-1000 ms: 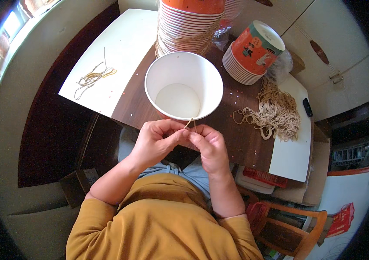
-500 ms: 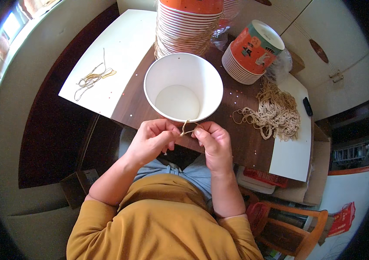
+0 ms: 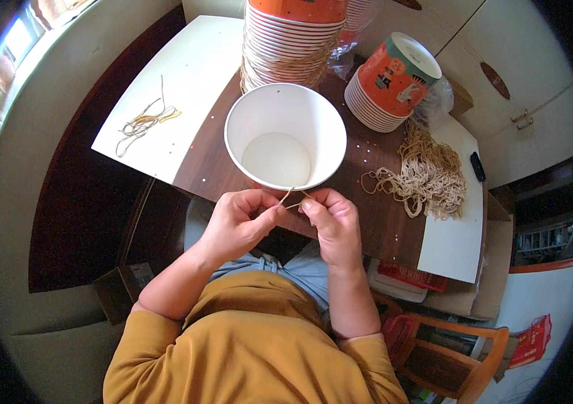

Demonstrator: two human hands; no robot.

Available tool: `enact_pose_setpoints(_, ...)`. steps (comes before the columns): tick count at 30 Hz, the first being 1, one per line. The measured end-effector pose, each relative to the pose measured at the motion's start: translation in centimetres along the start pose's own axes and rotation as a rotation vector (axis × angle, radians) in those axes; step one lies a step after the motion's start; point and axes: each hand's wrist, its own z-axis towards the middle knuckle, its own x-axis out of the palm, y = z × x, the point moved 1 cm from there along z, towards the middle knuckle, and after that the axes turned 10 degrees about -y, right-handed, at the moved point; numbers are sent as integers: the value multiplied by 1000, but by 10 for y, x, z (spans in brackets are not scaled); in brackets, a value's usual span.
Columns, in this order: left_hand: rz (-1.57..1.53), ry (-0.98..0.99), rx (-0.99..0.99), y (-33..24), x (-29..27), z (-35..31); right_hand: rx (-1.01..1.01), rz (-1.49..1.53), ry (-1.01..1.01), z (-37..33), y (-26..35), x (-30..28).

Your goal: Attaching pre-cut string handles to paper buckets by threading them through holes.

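Observation:
A white paper bucket [image 3: 285, 138] stands with its mouth up at the near edge of the table, and I can see down to its bottom. Through its near rim runs a thin beige cord [image 3: 289, 195], forming a small loop just outside the wall. My left hand [image 3: 244, 219] pinches the cord between thumb and forefinger. Close beside it, my right hand [image 3: 332, 219] pinches another part of the cord. The fingertips are only a short gap apart. Inside both closed hands, the rest of the cord is hidden.
Behind the bucket rises a tall stack of orange buckets [image 3: 293, 47] with cords hanging along it. An upside-down bucket stack [image 3: 390, 84] stands at the back right, above a heap of beige cords [image 3: 431, 175]. Several loose cords [image 3: 148, 122] lie on the table's white left part.
My left hand has shifted slightly, its thumb and fingers closing more over the cord end. The cord loop at the rim looks smaller. My right hand stays almost where it was.

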Motion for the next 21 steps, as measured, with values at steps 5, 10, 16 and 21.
enact_pose_setpoints(5, -61, 35, -87, 2, -9, -3, -86, -49, -76, 5, 0, -5)
enact_pose_setpoints(10, -115, 14, -52, -2, -3, -7, -10, -30, 9, 0, 1, -4)
enact_pose_setpoints(16, 133, -11, 98, -5, -8, -9, -120, -134, -65, 3, -3, -7)
enact_pose_setpoints(21, 27, -10, 118, -11, -14, -12, -260, -270, -147, 10, -1, -17)
